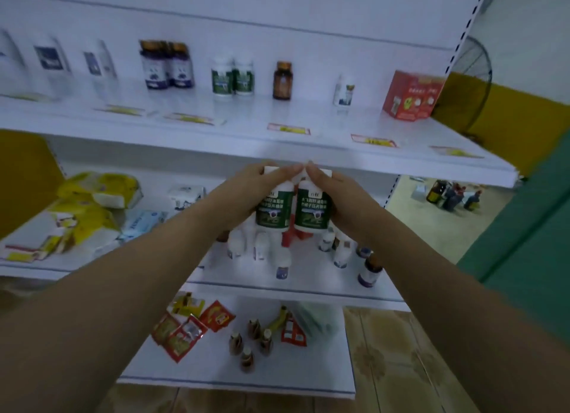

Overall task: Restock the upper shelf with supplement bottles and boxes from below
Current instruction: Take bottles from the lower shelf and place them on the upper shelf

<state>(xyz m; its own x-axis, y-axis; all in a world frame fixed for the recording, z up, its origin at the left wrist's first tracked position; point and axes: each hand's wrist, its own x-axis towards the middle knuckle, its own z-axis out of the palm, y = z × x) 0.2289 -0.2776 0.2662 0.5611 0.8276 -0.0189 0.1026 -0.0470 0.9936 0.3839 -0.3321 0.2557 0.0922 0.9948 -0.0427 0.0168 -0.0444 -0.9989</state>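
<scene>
Light was dim, flat and bluish, casting only soft shadows beneath the upper shelf [277, 144]. The whole frame was soft, with motion blur heaviest at the left, where the white boxes [52, 57] smeared. Wide-angle distortion bowed the shelf edges and stretched the forearms. The bottle labels [274, 209] stayed unreadable, and glare was absent

Two green-labelled supplement bottles held just under the upper shelf's front edge

Left bottle [274, 207] and right bottle [312, 207], white with green labels, stand upright, touching side by side, below the upper shelf [324, 147].
</scene>
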